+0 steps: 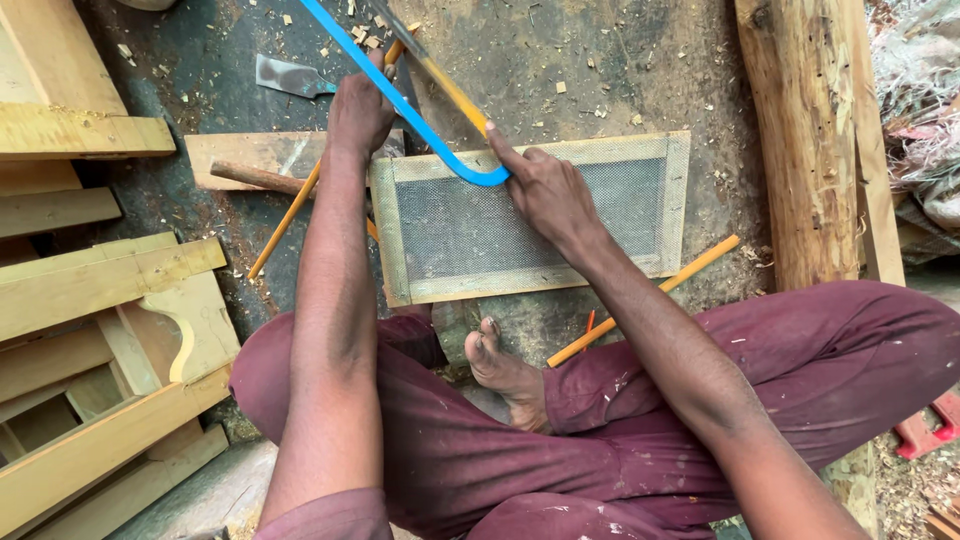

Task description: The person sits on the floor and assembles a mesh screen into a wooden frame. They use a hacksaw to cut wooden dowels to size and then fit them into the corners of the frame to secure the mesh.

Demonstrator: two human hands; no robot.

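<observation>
From above, the person sits cross-legged on the dusty floor in dark red trousers, one bare foot (505, 372) tucked in just below a flat wooden frame (530, 215) with wire mesh stretched across it. The frame lies flat on the ground, straight ahead of the knees. The left hand (360, 110) is closed tight around the handle end of a blue saw (400, 100), up beyond the frame's top left corner; the blue bow runs from the top of the view down to the right and curves round at the frame's top rail. The right hand (545, 190) rests on that top rail and the mesh, fingers pressed against the curved end of the saw, the forefinger stretched along it; it steadies rather than wraps, so the grip there is loose and open. A thin yellow strip runs along by the blade toward the right hand. Under the left forearm lie a short board (255, 155) and a dark wooden handle (255, 177), with a thin yellow stick (285, 222) slanting across them. Another yellow stick (650, 298) lies below the frame's right corner, beside the right forearm. A small metal blade (290, 77) lies farther off on the floor. Pale cut timber (100, 290) is stacked to the left, and a rough log (805, 140) stands to the right.
</observation>
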